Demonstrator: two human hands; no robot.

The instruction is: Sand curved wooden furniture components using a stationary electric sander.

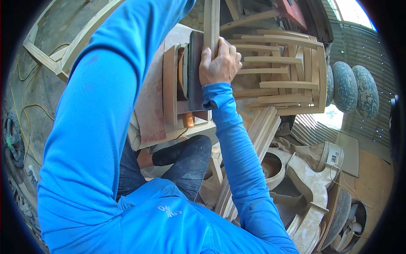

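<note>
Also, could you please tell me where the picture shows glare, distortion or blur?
In the head view, glare washes out the opening at upper right; in the same head view, the corrugated wall bends near the dark round rim; also in the head view, the right hand looks slightly soft, though the cause is unclear.

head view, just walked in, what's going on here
The person's right hand grips the near end of a pale wooden bar, right alongside a dark upright panel; whether bar and panel touch is hard to tell. The left sleeve reaches past the top edge, so the left hand is out of view. Pale curved wooden slats are piled to the right.
</note>
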